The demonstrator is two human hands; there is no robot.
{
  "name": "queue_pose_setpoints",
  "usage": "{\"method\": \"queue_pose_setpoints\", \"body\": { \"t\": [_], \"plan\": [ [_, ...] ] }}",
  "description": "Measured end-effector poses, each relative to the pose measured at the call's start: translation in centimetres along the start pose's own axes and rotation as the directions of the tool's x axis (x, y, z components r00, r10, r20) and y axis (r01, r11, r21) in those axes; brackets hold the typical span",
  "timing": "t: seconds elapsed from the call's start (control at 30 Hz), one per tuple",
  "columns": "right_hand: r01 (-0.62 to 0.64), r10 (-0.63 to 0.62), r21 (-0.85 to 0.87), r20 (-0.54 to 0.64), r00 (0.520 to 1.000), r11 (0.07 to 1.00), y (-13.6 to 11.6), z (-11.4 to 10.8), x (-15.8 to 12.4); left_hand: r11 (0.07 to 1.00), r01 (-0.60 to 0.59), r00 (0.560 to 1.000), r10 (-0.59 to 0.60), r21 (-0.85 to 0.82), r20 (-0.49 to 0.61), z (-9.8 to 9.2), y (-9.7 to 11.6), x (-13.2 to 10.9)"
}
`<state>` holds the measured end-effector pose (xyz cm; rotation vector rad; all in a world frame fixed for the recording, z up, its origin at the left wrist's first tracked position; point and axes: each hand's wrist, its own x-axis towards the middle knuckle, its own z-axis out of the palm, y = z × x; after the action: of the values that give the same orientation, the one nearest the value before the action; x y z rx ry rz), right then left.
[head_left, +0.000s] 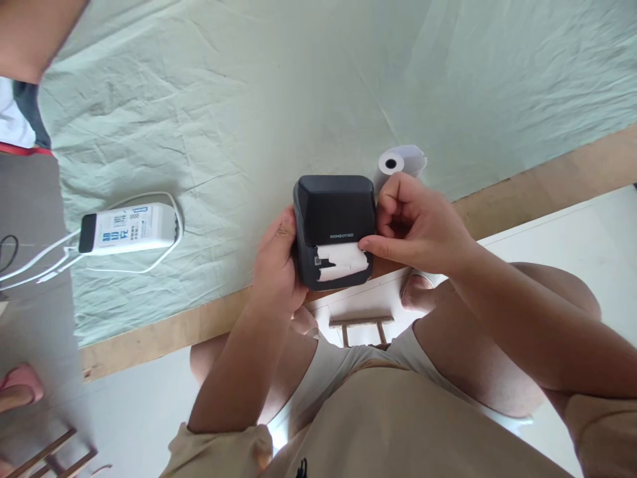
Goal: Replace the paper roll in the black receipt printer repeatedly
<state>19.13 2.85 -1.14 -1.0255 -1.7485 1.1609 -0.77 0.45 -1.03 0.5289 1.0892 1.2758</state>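
A small black label printer (334, 212) is held at the near edge of the table, with a strip of white paper (343, 260) sticking out of its slot. My left hand (277, 259) is wrapped round the printer's left side. My right hand (415, 222) has its fingers curled, and the fingertip and thumb press on the right end of the white paper. A white paper roll (398, 161) lies on the cloth just behind my right hand.
A pale green cloth (279, 86) covers the table, whose wooden edge (164, 332) shows in front. A white power bank (127, 229) with white cables lies at the left. Another person's arm (34, 33) is at the top left. A wooden stool (361, 326) stands below.
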Motion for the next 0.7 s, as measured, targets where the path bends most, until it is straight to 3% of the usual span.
{"method": "queue_pose_setpoints", "body": {
  "t": [0.07,0.17,0.3,0.37,0.5,0.6,0.7],
  "plan": [
    [0.095,-0.105,-0.105,-0.093,0.99,0.99,-0.7,0.1,-0.1,1.0,0.013,1.0,-0.013,0.025,-0.002,0.0,0.1,0.0],
    [0.2,-0.251,-0.199,-0.281,0.926,0.959,-2.0,0.4,-0.1,0.998,0.05,0.999,-0.05,0.028,-0.001,0.1,0.2,0.0],
    [0.203,-0.285,-0.22,-0.462,0.84,0.954,-3.2,0.6,0.6,0.997,0.068,0.997,-0.067,0.023,-0.03,0.2,0.4,0.0],
    [0.194,-0.332,-0.337,-0.419,0.845,0.921,-3.3,0.7,1.0,0.997,0.073,0.996,-0.071,0.037,-0.059,0.3,0.4,-0.1],
    [0.193,-0.379,-0.661,-0.149,0.913,0.725,-2.7,0.6,1.3,0.995,0.077,0.997,-0.077,0.059,-0.007,0.3,0.3,-0.5],
    [0.146,-0.239,-0.717,-0.029,0.971,0.682,-2.5,0.5,1.3,0.995,0.076,0.991,-0.083,0.067,0.104,0.0,0.4,-0.8],
    [0.068,-0.058,-0.743,0.04,0.998,0.666,-3.2,0.6,1.7,0.993,0.073,0.982,-0.087,0.093,0.165,-0.3,0.6,-1.0]
  ]
}}
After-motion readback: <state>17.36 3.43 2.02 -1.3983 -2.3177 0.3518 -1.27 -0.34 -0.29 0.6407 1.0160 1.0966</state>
